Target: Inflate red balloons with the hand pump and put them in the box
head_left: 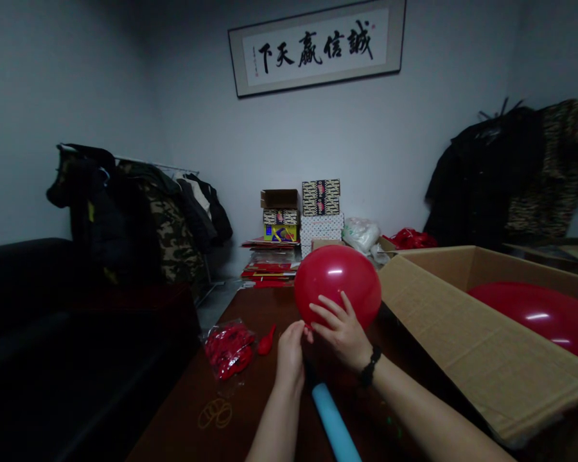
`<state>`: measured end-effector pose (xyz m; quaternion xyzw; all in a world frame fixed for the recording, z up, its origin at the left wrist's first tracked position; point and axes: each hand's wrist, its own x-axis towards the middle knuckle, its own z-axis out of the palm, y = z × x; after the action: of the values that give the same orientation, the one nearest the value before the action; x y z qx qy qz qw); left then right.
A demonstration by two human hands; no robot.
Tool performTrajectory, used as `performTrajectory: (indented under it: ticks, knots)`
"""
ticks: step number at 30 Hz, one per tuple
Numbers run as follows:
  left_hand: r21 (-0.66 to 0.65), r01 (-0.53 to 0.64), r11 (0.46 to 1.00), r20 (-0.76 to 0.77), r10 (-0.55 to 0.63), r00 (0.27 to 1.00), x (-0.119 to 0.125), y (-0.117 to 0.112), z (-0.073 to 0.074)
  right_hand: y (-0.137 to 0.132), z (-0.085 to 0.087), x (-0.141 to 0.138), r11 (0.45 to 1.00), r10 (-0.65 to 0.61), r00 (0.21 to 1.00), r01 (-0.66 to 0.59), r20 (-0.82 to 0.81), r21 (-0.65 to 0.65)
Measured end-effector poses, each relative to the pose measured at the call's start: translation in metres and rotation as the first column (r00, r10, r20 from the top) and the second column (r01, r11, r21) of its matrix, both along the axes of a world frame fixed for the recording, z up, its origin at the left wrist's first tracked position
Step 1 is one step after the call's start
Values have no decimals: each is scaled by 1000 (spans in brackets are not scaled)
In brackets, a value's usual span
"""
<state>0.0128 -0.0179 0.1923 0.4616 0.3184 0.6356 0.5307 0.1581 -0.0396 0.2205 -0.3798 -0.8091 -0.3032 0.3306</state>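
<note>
At centre frame over the counter (pixel 255 311), the left hand (pixel 290 351) and right hand (pixel 343 332) grip the inflated red balloon (pixel 337 276) at its neck, seemingly untied; a second balloon (pixel 539 317) already lies in the cardboard box (pixel 462 346); a bag of flat balloons (pixel 228 350) remains.

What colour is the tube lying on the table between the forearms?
Light blue tube, dark at its far end; seen best in the head view.
</note>
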Motion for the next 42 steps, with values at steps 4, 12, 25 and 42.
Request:
performTrajectory:
  ticks: [4, 12, 25, 42]
  knots:
    - [-237, 164, 957, 176, -124, 977, 1, 0, -1, 0, 1, -2, 1000, 22, 1000, -22, -2, 15]
    - [123, 161, 979, -580, -61, 812, -19, -17, 15, 5, 2, 7, 999, 21, 1000, -21, 11, -34]
    - [749, 311, 585, -653, 732, 195, -35, -34, 52, -1, -2, -2, 994, 45, 997, -50, -58, -101]
    - [789, 219, 574, -613, 763, 207, -33, -34, 53, -2, -6, -11, 999, 11, 987, -18, -160, -44]
